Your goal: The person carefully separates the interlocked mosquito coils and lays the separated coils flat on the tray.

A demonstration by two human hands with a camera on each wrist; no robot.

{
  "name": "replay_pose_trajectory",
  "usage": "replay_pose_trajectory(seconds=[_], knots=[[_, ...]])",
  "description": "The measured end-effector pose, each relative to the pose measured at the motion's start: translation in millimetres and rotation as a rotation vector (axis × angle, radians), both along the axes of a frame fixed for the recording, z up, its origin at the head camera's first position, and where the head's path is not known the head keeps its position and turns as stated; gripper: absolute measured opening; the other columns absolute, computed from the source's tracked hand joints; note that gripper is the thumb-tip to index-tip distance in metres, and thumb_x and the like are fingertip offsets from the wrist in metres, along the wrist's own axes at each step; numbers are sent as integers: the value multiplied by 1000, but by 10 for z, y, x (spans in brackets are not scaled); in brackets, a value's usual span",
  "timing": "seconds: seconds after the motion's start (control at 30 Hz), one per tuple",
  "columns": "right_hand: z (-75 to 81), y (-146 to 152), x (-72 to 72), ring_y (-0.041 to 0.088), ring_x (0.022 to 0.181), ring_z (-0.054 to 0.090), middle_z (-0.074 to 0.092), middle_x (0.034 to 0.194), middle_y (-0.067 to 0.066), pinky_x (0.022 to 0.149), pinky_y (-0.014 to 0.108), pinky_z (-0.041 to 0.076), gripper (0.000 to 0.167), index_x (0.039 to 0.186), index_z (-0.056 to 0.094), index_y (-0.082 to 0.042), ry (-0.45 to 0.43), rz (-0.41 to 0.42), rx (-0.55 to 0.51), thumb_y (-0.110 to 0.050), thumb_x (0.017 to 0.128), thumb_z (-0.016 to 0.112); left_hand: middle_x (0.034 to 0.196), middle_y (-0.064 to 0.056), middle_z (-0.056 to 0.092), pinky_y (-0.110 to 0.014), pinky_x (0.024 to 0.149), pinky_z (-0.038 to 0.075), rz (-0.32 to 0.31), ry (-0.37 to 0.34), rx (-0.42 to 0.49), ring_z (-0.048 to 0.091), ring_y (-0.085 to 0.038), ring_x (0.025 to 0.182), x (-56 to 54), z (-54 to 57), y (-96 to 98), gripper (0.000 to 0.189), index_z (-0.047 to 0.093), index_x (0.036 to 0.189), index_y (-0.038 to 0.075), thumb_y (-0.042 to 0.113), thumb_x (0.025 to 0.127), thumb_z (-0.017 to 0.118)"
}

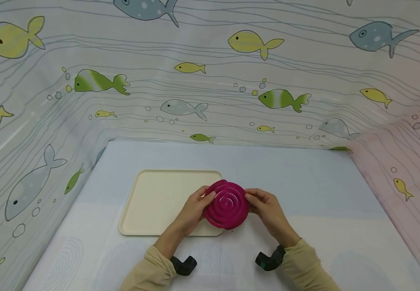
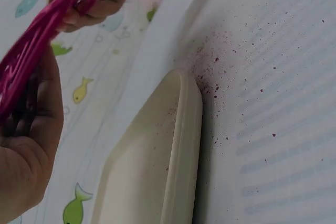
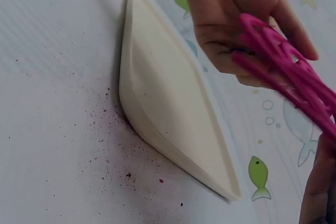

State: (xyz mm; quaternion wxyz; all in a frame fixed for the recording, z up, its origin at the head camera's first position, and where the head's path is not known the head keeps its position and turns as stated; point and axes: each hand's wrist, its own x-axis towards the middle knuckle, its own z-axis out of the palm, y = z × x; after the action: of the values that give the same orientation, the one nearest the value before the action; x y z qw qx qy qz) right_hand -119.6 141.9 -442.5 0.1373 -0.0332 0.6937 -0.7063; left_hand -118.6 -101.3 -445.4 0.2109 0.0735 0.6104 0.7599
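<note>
A flat magenta mosquito coil [image 1: 226, 205], wound in a tight spiral, is raised over the right end of a cream tray [image 1: 152, 202]. My left hand [image 1: 192, 208] pinches its left edge, thumb on the upper face. At the opposite edge my right hand [image 1: 268, 210] grips it between thumb and fingers. In the left wrist view the coil [image 2: 37, 40] appears nearly edge-on and tilted. Gaps show between the strands of the coil [image 3: 291, 69] in the right wrist view, where they stand slightly apart.
Dark red crumbs [image 2: 216, 60] are scattered on the pale tablecloth [image 1: 326, 250] beside the tray's corner, with a few inside the tray. Fish-patterned sheeting [image 1: 232, 81] rises behind the table and along both sides. Black wrist devices [image 1: 184, 266] sit at both cuffs.
</note>
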Motion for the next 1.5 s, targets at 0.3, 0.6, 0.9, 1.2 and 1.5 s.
replay_pose_trajectory(seconds=[0.3,0.6,0.9,1.2,1.5], knots=[[-17,-5,-17,5,85,66,72,98,-7,77,20,56,23,118,58,-5,-60,63,-159,-19,100,55,90,6,64,-17,67,54,95,-81,94,62,-1,78,-2,-19,75,25,55,109,7,26,107,38],[-24,15,-14,6,85,67,74,93,-6,77,24,58,26,124,51,-3,-44,80,-110,-11,100,54,89,5,66,-17,70,55,98,-110,184,63,-1,80,4,-13,89,24,57,102,9,24,106,39],[38,-58,15,12,95,65,66,110,7,80,24,57,28,117,62,0,65,19,126,-12,92,66,99,4,65,-20,83,55,129,-138,249,62,-3,93,1,-19,116,27,56,113,6,24,107,36],[76,-133,65,13,85,50,61,99,12,71,19,45,16,97,71,-9,250,-120,351,-8,82,76,98,4,60,-19,85,53,168,-163,222,57,-5,94,-8,-33,148,26,54,108,8,23,107,33],[118,-221,131,11,72,53,64,82,4,61,18,45,13,96,69,-10,350,-151,512,-5,84,73,104,4,63,-22,84,55,120,-105,105,61,-7,98,30,-47,162,38,51,123,-2,30,105,42]])
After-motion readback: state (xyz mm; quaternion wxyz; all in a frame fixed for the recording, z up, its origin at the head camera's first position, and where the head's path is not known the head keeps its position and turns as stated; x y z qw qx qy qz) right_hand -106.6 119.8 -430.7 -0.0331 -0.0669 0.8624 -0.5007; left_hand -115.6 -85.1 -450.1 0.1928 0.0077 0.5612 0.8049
